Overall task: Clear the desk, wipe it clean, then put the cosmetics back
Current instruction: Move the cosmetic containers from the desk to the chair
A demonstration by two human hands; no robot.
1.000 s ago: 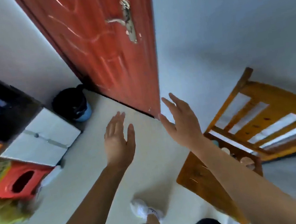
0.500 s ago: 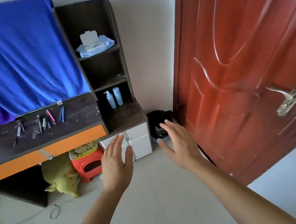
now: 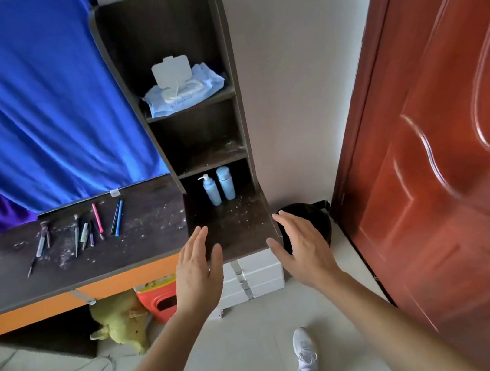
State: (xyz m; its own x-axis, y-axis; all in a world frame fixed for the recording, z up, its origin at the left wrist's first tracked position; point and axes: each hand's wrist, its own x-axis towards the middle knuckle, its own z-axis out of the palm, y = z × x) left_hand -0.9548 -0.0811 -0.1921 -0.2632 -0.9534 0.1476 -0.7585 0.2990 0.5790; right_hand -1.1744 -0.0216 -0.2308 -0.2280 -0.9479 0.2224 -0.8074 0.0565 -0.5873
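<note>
Hovering before the dusty desk (image 3: 139,252), left hand (image 3: 198,275) and right hand (image 3: 304,249) spread flat, holding nothing.

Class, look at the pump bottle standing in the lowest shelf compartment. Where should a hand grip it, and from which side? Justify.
Probably grip the pump bottle round its straight body, below the thin pump head, coming from the open front. It stands upright, with the shelf wall on one side and the capped bottle close on the other.
</note>
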